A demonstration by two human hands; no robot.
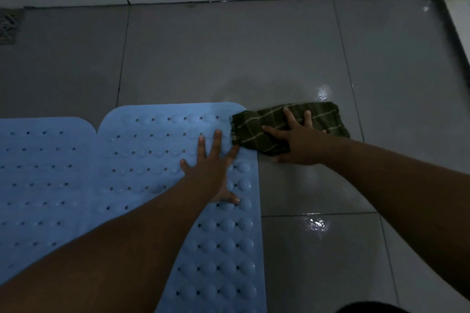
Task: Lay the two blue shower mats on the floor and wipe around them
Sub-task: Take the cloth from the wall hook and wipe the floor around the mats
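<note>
Dim, bluish, glare on wet floor, blurred edges

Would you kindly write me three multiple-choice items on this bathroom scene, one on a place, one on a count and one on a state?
1. Where does the dark green cloth lie?
A. By the far right corner of the right-hand mat
B. On the drain grate
C. In the middle of the left-hand mat

2. How many blue mats lie on the floor?
A. One
B. Two
C. Three

3. How does the left hand stand?
A. Clenched round the cloth
B. Lifted clear of the floor
C. Pressed flat on the mat, fingers spread

Answers:
1 A: the cloth sits on the wet tile, overlapping the corner of the right-hand mat, under the right hand.
2 B: the left-hand mat lies beside the right-hand one.
3 C: its straight fingers rest on the mat's bumps.
</note>
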